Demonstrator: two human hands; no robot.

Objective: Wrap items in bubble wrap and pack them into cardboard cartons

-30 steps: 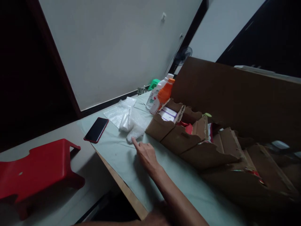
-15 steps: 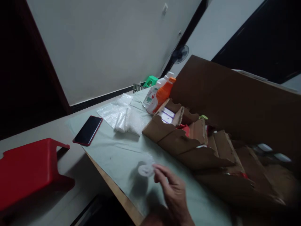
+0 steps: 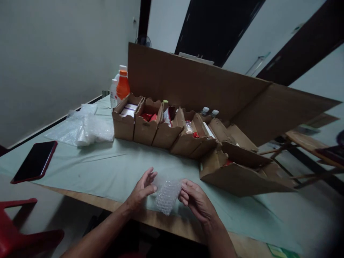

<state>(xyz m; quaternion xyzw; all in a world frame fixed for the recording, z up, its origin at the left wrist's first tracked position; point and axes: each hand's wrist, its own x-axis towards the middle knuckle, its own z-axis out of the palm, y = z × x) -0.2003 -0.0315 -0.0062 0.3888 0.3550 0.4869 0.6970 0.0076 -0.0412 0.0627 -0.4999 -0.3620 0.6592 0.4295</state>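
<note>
A small piece of clear bubble wrap (image 3: 168,195) is held up over the near edge of the cloth-covered table (image 3: 134,161). My right hand (image 3: 197,200) pinches its right side between thumb and fingers. At the left side of the wrap is my left hand (image 3: 142,188), its fingers spread and curved, the thumb close to the plastic. Whether that thumb touches the wrap I cannot tell. More bubble wrap (image 3: 94,129) lies in a loose pile on the left of the table.
Several cardboard bins (image 3: 146,134) holding packets and boxes line the back, before a tall cardboard panel (image 3: 188,79). An orange bottle (image 3: 123,86) stands at their left end. A phone (image 3: 34,161) lies front left, above a red stool (image 3: 18,229). Another cardboard box (image 3: 242,175) sits at right.
The view has swung right, bringing the row of bins to the middle. Both hands now show at the bubble wrap; before, only one hand was clearly seen, pinching a pale, see-through piece.
</note>
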